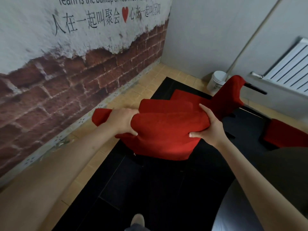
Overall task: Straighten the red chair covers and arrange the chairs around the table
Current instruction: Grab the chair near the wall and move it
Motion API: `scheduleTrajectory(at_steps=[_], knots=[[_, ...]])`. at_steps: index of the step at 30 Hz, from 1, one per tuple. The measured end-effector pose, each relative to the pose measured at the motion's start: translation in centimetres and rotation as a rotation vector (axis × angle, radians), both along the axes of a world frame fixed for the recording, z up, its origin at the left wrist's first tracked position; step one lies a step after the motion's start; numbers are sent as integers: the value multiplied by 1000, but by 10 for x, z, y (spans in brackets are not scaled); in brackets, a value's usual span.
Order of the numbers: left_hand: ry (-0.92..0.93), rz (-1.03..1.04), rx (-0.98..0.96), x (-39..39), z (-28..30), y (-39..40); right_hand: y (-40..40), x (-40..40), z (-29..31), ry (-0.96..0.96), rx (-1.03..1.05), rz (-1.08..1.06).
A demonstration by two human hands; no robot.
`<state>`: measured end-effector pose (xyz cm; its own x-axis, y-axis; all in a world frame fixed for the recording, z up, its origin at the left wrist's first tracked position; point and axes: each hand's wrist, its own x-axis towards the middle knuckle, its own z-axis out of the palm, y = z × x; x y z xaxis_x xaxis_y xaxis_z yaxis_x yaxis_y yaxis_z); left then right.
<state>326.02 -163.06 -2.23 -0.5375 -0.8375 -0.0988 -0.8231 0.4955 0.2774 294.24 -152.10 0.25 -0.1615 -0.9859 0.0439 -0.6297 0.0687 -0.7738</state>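
1. Fingers (pixel 133 130) of the left hand (pixel 121 120) curled tight round a bunched fold of the red chair cover (pixel 166 130), thumb tucked under the cloth.
2. Right hand (pixel 208 129) clamped on the opposite side of the same cover, thumb pressed into the front, the other fingers wrapped behind.
3. Cover draped over the chair back directly between both hands, loose and wrinkled, one flap (pixel 100 118) hanging free to the left of the cover.
4. Second red chair (pixel 230 95) tipped behind the cover, black leg (pixel 256 88) jutting toward the radiator (pixel 290 69); third red seat (pixel 286 134) to the right of the cover.
5. Likely trouble: uneven pull from one side, leaving the cover skewed or bunched worse.
6. Hard downward tug could tilt the chair itself on the black floor tiles (pixel 158 189).
7. White bucket (pixel 216 80) close behind the tipped chair, easily knocked when shifting chairs.
8. Grey surface (pixel 236 205) only at the frame's right edge, near the cover.
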Motion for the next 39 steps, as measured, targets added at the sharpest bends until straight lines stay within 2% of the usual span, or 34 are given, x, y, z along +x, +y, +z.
scheduleTrajectory(at_steps=[6,9,21,39], knots=[[-121,-136,-72,-26,9,-13,50,9,-45,-157,63,-128],[-141,-137,-89,-28,10,-11,63,20,-60,-196,48,-181],[-156,-90,-82,-20,12,9,71,27,-58,-172,76,-176],[-194,-78,-78,65,9,84,126,101,-56,-172,96,-143]])
